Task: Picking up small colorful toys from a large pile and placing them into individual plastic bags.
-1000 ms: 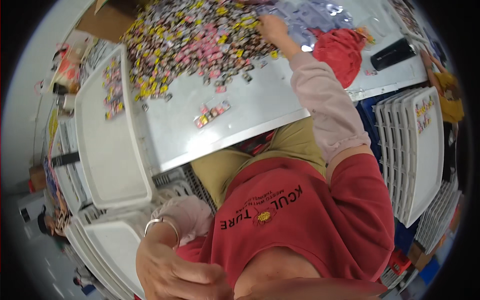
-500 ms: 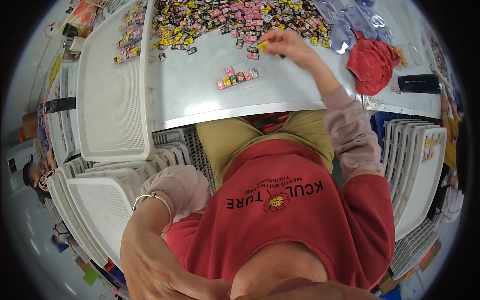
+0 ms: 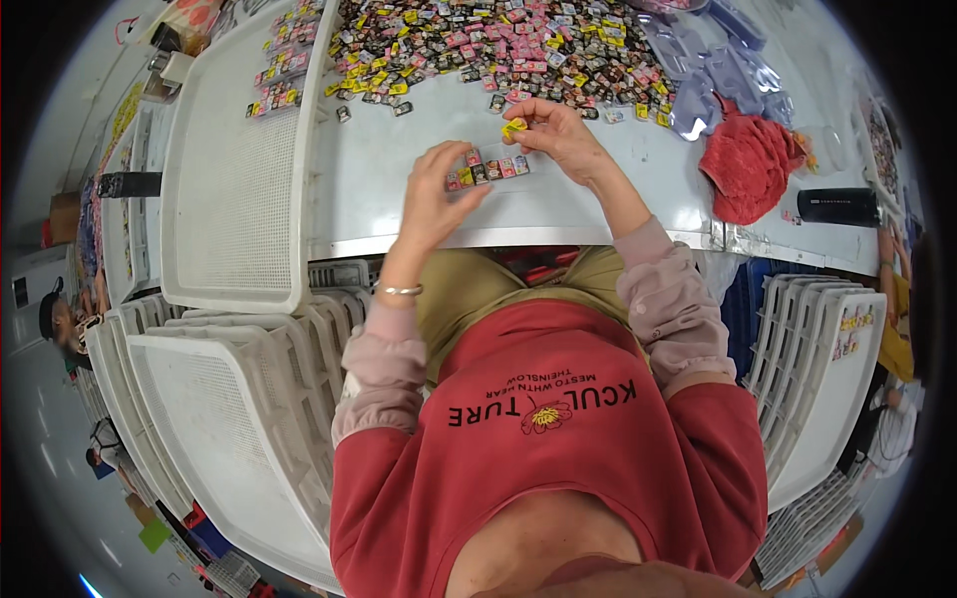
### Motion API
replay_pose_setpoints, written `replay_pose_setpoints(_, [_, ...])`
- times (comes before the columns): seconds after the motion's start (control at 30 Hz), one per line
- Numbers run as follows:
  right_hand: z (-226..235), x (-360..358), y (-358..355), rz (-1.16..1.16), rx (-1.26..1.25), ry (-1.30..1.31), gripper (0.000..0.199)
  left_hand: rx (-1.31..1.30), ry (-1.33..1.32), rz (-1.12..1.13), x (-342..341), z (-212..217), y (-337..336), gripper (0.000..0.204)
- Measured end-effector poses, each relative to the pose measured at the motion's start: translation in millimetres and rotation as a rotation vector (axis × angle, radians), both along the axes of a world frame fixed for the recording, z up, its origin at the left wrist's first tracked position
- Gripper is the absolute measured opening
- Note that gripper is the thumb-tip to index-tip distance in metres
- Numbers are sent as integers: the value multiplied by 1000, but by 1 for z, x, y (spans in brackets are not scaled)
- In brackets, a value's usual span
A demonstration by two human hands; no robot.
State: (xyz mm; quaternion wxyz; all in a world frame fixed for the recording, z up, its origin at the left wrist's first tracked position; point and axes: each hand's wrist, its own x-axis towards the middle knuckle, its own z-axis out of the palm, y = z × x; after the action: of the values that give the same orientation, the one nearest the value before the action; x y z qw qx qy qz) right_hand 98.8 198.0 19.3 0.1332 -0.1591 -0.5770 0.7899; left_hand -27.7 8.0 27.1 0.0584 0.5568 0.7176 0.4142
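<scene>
My right hand [image 3: 563,142] is over the table, pinching a small yellow packet [image 3: 513,129] between thumb and fingertips. Left of it, my left hand [image 3: 433,197] curves around the left end of a short row of small packets [image 3: 492,170], thumb and fingers apart. Pink, yellow, black and pale pieces make up that row, and it seems to lie in a clear tray. One more piece [image 3: 474,156] sits just above the row. Whether my left fingers touch the tray I cannot tell. Beyond both hands spreads a large heap of similar small packets [image 3: 498,50].
On the left lies a white mesh-bottomed tray [image 3: 234,214] with filled clear trays [image 3: 282,70] at its far end. To the right are clear plastic trays [image 3: 698,100], a red cloth [image 3: 748,164] and a black cylinder [image 3: 837,206]. White crates [image 3: 817,369] stand beside me.
My left hand has come up from near my chest to the row of packets. My right hand has drawn nearer from the heap, toward the row, still pinching the yellow packet.
</scene>
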Motion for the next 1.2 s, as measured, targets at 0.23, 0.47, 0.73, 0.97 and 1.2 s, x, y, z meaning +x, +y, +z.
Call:
replay_pose_setpoints(0.23, [7, -1, 3, 12, 108, -69, 26, -104, -1, 89, 4, -27, 5, 77])
replay_pose_setpoints(0.47, [-2, -12, 15, 12, 268, -163, 22, -62, 95, 49, 3, -32, 5, 71])
replay_pose_setpoints(0.73, [-5, -24, 5, 5, 315, -259, 20, -13, 95, 72, 4, -35, 6, 59])
replay_pose_setpoints(0.97, [4, -24, -2, -76, 508, -269, 25, 1, 196, 49, 5, -34, 3, 57])
replay_pose_setpoints(1.2, [-17, -28, -5, -52, 306, -226, 21, 36, 235, 2, 12, -28, 2, 45])
